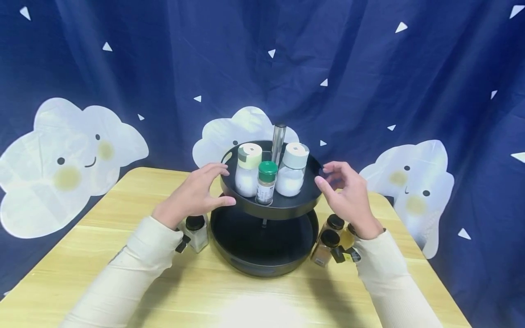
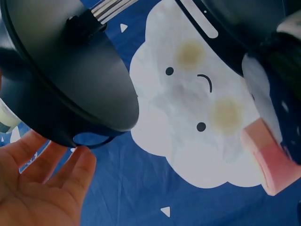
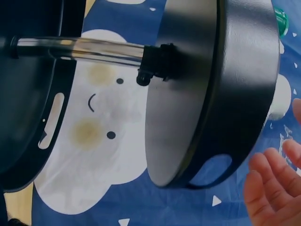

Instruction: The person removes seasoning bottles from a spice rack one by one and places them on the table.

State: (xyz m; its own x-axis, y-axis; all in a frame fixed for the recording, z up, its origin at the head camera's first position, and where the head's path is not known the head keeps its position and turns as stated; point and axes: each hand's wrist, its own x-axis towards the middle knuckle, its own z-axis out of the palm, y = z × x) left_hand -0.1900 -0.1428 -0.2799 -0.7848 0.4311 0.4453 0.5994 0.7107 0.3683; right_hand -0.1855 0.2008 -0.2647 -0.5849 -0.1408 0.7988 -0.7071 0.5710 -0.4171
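Note:
A black two-tier round rack stands on the table, its upper tray (image 1: pixel 270 211) raised above the lower tray (image 1: pixel 262 269) on a metal pole (image 1: pixel 279 142). Two white-lidded shakers (image 1: pixel 247 181) and a green-capped spice jar (image 1: pixel 265 186) stand upright on the upper tray. My left hand (image 1: pixel 193 195) is at that tray's left rim, fingers loosely bent and thumb near the front edge; whether it touches cannot be told. At the right side, my right hand (image 1: pixel 347 197) hovers just off the rim, fingers relaxed. In the right wrist view, a small gap separates its fingertips from the tray (image 3: pixel 247 89).
Left of the rack, a black-lidded jar (image 1: pixel 197 235) stands partly behind my left wrist. Several black-lidded jars (image 1: pixel 322 251) cluster at the right, partly hidden by my right wrist. Behind the wooden table (image 1: pixel 197 296) hangs a blue curtain (image 1: pixel 229 54) with cloud prints.

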